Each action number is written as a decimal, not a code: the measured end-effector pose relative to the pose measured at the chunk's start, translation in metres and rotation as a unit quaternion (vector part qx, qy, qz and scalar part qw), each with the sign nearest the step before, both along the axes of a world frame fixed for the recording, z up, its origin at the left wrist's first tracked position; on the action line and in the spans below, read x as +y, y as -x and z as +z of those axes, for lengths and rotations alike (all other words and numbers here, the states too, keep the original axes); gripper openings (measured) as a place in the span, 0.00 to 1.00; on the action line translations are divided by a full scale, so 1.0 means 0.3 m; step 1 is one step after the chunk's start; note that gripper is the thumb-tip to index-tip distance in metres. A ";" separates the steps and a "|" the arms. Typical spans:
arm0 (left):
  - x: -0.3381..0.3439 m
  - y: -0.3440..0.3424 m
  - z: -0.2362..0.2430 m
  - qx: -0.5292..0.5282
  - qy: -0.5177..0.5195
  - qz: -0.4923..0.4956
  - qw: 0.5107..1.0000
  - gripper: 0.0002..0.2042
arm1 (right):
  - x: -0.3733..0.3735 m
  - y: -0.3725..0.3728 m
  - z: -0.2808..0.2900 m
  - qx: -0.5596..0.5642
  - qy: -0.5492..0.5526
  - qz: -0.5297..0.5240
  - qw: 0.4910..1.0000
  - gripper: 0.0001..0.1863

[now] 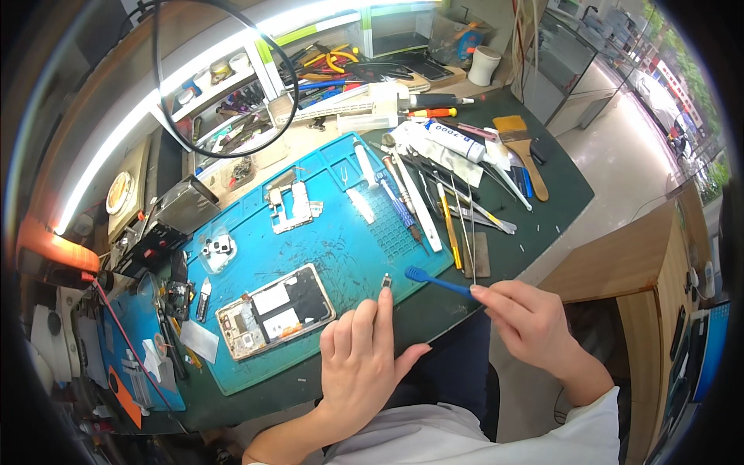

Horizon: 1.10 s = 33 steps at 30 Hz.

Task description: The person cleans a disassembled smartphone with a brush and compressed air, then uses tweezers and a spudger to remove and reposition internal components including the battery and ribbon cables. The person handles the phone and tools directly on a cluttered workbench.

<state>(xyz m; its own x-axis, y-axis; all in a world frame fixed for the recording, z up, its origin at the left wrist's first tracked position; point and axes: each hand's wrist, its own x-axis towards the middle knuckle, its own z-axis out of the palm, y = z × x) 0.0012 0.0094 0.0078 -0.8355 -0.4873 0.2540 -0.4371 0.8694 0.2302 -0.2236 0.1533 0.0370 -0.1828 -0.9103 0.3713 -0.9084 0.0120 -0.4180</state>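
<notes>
Bare left hand [358, 370], fingers extended, grip empty, touches the tiny silver-and-dark component [387, 280] on the blue rubber mat [364, 252], where a hard stroke of the blue plastic brush [446, 284] pinched by the right hand [536, 324] might dislodge it.

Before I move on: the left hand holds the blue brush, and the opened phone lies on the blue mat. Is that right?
Not quite: in the head view, the right hand holds the blue brush, not the left hand. The opened phone does lie on the blue mat.
</notes>
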 end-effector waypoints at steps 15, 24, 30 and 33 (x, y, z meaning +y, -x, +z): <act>0.003 0.001 -0.021 -0.030 0.025 0.005 0.999 0.43 | -0.071 0.026 0.029 0.068 -0.005 0.037 0.997 0.29; 0.003 -0.002 -0.029 -0.026 0.033 0.005 0.999 0.44 | -0.080 0.016 0.026 0.048 -0.043 0.090 0.994 0.28; 0.003 0.002 -0.014 -0.040 0.037 0.015 0.998 0.44 | -0.084 0.031 0.030 0.061 -0.023 0.049 0.997 0.29; -0.001 0.002 -0.013 -0.045 0.048 0.007 0.998 0.44 | -0.102 0.021 0.007 0.061 -0.037 0.061 0.996 0.30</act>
<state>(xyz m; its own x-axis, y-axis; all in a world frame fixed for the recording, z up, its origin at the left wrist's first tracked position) 0.0005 0.0093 0.0039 -0.8503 -0.4764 0.2237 -0.4649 0.8791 0.1053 -0.2299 0.1227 0.0391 -0.0271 -0.9486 0.3153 -0.9492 -0.0745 -0.3058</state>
